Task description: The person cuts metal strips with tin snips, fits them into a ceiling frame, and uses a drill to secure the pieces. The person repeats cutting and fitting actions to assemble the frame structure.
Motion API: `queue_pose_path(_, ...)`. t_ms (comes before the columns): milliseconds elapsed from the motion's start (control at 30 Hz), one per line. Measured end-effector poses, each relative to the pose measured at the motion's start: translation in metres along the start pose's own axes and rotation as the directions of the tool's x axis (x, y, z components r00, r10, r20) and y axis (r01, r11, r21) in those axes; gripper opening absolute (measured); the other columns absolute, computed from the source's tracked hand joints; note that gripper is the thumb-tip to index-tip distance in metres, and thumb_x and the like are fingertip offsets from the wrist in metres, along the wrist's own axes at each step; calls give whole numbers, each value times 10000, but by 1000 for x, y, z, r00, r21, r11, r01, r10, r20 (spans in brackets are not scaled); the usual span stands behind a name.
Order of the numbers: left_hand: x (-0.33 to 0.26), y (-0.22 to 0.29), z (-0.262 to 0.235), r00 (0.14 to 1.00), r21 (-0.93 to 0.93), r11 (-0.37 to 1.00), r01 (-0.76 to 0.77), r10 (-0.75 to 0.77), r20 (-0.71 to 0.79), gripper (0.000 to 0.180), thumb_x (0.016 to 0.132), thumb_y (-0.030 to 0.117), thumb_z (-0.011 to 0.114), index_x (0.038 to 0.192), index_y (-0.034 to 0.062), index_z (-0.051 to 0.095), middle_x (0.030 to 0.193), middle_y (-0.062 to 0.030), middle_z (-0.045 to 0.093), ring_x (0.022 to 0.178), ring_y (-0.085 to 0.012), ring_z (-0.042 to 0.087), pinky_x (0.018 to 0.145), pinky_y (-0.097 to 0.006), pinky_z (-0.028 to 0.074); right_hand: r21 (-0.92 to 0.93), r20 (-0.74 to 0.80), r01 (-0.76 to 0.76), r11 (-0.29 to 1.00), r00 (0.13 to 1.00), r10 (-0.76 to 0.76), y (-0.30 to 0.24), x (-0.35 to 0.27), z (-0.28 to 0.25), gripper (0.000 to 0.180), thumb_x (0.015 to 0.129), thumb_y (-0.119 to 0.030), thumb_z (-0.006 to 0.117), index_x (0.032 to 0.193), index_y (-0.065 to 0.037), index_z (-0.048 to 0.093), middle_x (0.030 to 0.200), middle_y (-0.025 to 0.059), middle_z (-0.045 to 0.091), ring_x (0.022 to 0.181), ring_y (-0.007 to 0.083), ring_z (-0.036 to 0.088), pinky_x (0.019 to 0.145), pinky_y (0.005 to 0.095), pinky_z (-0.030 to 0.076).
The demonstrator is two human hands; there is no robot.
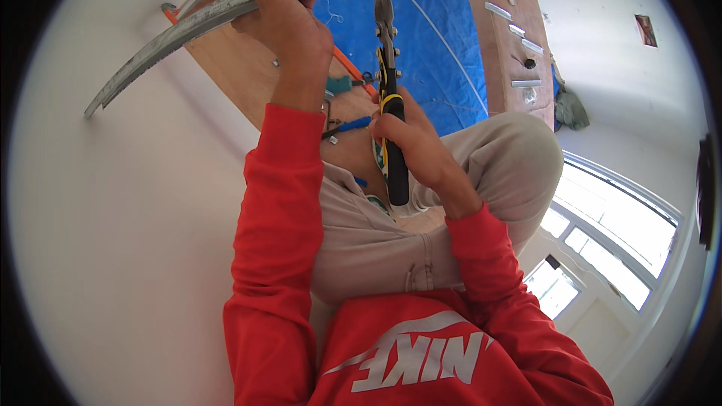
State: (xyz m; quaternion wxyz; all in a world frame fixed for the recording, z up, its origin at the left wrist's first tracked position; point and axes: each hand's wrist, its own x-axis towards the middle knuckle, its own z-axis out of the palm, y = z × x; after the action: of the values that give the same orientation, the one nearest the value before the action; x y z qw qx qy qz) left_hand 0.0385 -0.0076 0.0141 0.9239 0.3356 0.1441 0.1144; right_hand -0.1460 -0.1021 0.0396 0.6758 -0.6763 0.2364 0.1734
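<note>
A long grey metal channel strip (188, 30) crosses the upper left of the head view, bent by the fisheye. My left hand (289, 26) is closed around it from below, nearer its right end. Tin snips (392, 109) with black and yellow handles stand nearly upright in my right hand (414, 139), whose fingers wrap the grips. The tips of the snips' blades (383, 11) lie just under the right end of the strip; whether they touch it I cannot tell.
Wooden boards (237, 60) lie in front of me, with a teal-handled tool (342, 84) and a blue-handled tool (350, 126) on them. Blue sheeting (444, 53) spreads below. Short metal pieces (530, 46) rest on another board (489, 68) at right. A white wall (128, 203) stands close on my left.
</note>
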Motion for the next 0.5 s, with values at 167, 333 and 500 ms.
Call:
queue_pose_path(167, 1, 1, 1, 1000, 16, 1000, -14, 14, -2, 650, 947, 238, 604, 1383, 15, 177, 1209, -211, 494, 982, -423, 713, 908, -502, 666, 9, 4, -28, 1000, 1000, 28, 0, -7, 3, 470, 860, -217, 628, 1256, -5, 489, 954, 22, 536, 877, 106, 515, 791, 261, 421)
queue_pose_path(333, 2, 0, 0, 1000, 3, 1000, 0, 0, -19, 665, 947, 243, 606, 1392, 12, 170, 1232, -211, 483, 1007, -426, 706, 909, -504, 665, 26, 15, -1, 1000, 1000, 1, -1, -7, 5, 478, 858, -203, 634, 1268, -8, 486, 966, 20, 529, 886, 101, 509, 797, 262, 421)
queue_pose_path(500, 1, 3, -1, 998, -35, 999, 5, -3, 59, 737, 943, 236, 620, 1423, 1, 113, 1278, -242, 456, 890, -367, 722, 790, -430, 682, 23, -13, -2, 1000, 1000, 3, -5, 0, 4, 453, 862, -214, 632, 1246, -18, 495, 951, 16, 523, 879, 101, 510, 790, 260, 418)
